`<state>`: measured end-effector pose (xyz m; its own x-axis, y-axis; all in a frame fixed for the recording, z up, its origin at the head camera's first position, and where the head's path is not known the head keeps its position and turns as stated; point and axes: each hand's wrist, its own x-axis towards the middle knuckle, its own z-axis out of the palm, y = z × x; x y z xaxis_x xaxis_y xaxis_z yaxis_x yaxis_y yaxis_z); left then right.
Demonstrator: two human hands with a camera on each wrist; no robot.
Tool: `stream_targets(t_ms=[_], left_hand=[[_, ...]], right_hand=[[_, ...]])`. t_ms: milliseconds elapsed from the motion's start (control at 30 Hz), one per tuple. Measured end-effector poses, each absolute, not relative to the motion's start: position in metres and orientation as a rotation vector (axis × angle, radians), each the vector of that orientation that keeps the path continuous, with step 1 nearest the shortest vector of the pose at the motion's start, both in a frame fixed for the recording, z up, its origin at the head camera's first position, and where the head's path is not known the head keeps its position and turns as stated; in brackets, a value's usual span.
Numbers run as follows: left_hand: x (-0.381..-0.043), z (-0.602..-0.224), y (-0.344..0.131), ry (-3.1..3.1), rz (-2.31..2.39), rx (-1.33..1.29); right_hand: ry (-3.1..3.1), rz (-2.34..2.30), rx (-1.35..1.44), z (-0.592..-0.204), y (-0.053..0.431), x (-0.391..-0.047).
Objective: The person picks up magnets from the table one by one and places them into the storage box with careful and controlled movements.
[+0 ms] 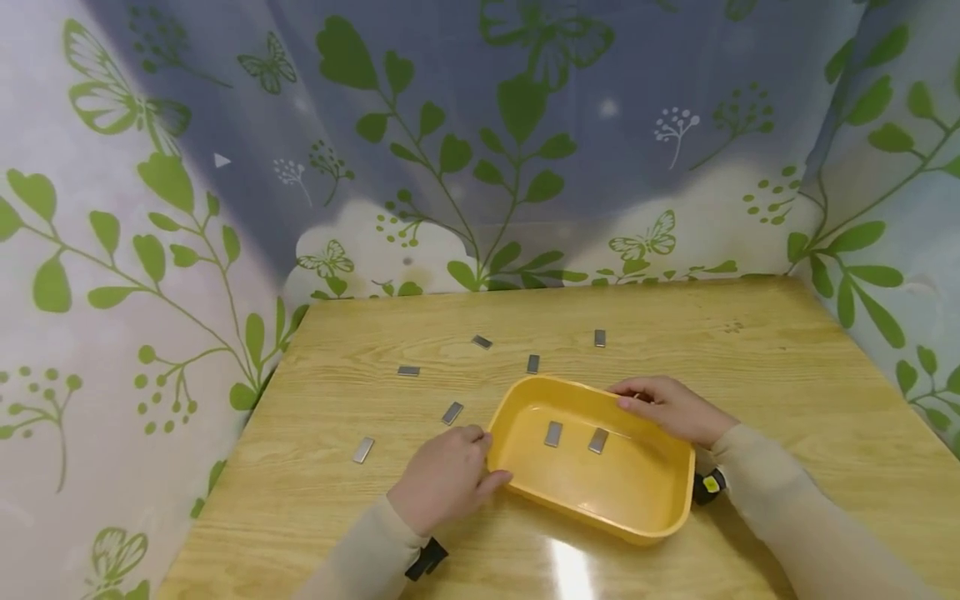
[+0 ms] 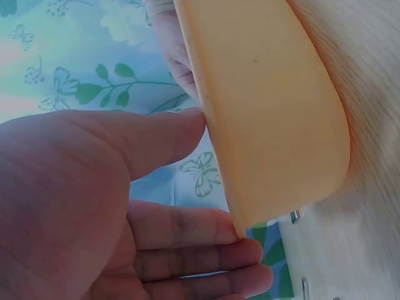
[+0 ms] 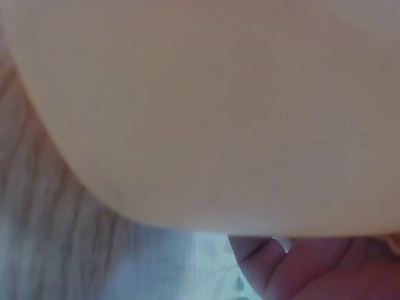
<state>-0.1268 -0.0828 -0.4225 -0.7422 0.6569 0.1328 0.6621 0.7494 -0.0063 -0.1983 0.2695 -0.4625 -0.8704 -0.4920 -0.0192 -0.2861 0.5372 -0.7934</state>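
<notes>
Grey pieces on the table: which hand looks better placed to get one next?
Probably the left hand: one grey piece lies just beyond its fingers, and most others on the table lie nearer it than the right hand. Both hold the yellow tray.

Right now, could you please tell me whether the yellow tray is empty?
It is not empty: the head view shows two small grey pieces lying inside the yellow tray.
</notes>
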Motion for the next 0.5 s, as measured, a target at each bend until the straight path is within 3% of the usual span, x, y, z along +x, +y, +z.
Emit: stream_targets(t_ms=[300, 500], left_hand=[[-0.129, -0.419, -0.097, -2.884, -0.314, -1.104], [-0.157, -0.418, -0.111, -2.986, -0.656, -1.114]], right_hand=[[2.575, -1.217, -0.513, -0.453, 0.272, -0.189], [2.614, -1.225, -0.351, -0.437, 0.300, -0.159]])
